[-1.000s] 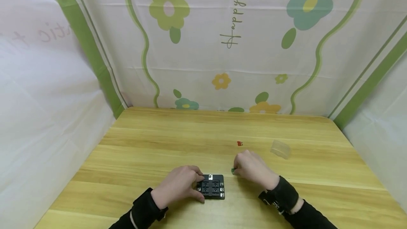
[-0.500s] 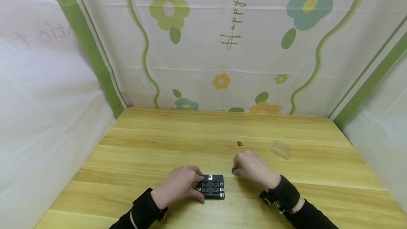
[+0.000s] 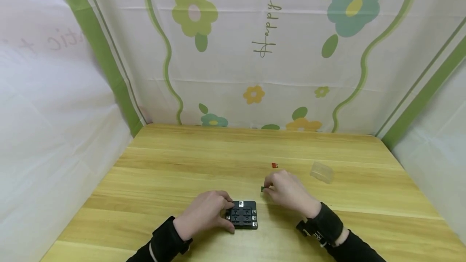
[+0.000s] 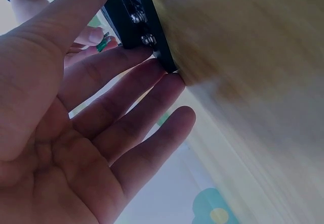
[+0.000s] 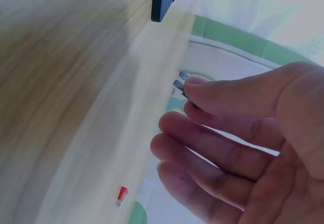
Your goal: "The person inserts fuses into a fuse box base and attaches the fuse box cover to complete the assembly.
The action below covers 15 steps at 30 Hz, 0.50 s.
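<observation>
Taking the far edge of the wooden bench as twelve o'clock, the change of the last half second belongs to the right hand: its fingertips have shifted a little toward ten o'clock. With them has gone the small green two-pronged plastic piece, its grip pinching it between thumb and index finger. In the right wrist view the piece's bare metal prongs jut out beyond the thumb, while the other fingers are loosely bent.

The green piece sits at about half past one from the rectangular black plastic block with metal screw terminals, near but clearly apart from it. I judge this a small readjustment of the piece in hand, with nothing joined to the block by it.

The left hand has not shifted noticeably; at the block's nine o'clock side, its grip holds the block flat on the bench, thumb on the near corner and index finger on the far one.

A small red two-pronged plastic piece lies at one o'clock from the green one, and a clear curved plastic cover between two and three, both untouched.
</observation>
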Each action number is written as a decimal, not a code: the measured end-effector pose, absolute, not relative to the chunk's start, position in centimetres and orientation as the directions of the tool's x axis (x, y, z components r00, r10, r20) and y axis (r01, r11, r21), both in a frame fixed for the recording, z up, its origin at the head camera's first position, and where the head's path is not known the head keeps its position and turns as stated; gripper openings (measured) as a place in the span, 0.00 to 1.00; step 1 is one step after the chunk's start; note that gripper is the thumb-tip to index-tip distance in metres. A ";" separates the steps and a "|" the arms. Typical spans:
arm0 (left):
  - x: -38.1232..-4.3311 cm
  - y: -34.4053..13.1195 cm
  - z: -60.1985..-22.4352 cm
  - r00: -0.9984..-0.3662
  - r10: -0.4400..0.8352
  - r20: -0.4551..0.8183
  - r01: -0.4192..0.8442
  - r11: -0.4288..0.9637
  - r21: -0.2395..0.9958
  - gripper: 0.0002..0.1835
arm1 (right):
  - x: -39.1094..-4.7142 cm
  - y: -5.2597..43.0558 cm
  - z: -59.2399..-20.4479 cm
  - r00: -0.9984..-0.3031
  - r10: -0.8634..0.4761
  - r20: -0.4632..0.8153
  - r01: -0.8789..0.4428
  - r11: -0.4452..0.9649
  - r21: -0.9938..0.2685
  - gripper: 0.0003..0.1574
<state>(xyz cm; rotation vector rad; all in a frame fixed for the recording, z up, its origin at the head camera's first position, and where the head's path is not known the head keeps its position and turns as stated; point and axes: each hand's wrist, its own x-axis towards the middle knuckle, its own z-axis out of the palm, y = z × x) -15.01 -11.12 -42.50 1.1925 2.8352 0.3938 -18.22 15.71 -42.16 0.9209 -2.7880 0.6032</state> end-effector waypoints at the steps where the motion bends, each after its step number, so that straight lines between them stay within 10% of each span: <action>1: -15.0 -11.1 -42.5 -0.705 0.707 0.057 0.695 0.674 0.250 0.36 | -18.2 15.7 -42.2 -0.803 -0.538 0.257 -0.596 0.732 -0.329 0.03; 15: -15.1 -11.0 -42.5 -0.714 0.699 0.052 0.686 0.682 0.255 0.35 | -17.8 14.7 -41.9 -0.817 -0.492 0.300 -0.572 0.756 -0.319 0.03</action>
